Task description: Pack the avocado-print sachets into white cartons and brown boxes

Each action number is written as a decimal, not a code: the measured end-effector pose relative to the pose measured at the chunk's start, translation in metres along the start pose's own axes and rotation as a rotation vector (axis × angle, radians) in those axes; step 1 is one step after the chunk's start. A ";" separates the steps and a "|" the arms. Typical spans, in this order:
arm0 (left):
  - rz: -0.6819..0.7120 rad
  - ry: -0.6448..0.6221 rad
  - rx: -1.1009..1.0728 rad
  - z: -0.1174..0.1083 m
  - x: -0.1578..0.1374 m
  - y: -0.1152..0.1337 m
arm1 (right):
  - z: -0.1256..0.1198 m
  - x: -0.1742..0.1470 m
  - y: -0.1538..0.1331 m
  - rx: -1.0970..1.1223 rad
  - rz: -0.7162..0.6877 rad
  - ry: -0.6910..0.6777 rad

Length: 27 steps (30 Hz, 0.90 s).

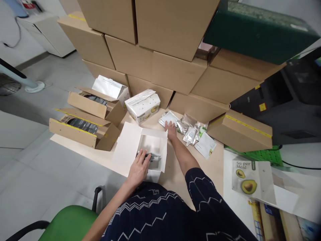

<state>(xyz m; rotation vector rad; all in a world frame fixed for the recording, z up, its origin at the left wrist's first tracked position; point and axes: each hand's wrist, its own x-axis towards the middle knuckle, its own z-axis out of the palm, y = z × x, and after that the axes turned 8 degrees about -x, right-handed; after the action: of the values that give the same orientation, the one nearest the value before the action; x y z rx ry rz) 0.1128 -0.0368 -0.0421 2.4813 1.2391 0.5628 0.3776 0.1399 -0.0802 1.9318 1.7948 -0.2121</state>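
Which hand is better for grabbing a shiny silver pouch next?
Probably the right hand: it is at the flat white packets, next to the shiny silver foil pouches. The left hand is farther away, at the open white cardboard box.

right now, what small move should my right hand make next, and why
Probably close the right hand on the flat white packets: it appears to touch their near edge, while the left hand reaches into the open white box, where some bare space shows.
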 end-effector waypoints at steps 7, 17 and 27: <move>0.032 0.012 -0.006 0.000 0.001 -0.002 | -0.007 -0.039 0.006 0.120 -0.002 0.078; 0.034 -0.021 -0.059 -0.006 0.006 0.001 | -0.036 -0.134 0.087 0.586 0.225 0.406; 0.006 -0.027 -0.100 -0.005 0.006 0.003 | -0.129 -0.227 0.060 0.746 -0.358 0.468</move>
<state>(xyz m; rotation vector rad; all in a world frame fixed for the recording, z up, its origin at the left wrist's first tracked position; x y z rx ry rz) 0.1158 -0.0330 -0.0348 2.4031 1.1645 0.5770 0.3805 -0.0060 0.1446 2.2446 2.6513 -0.6794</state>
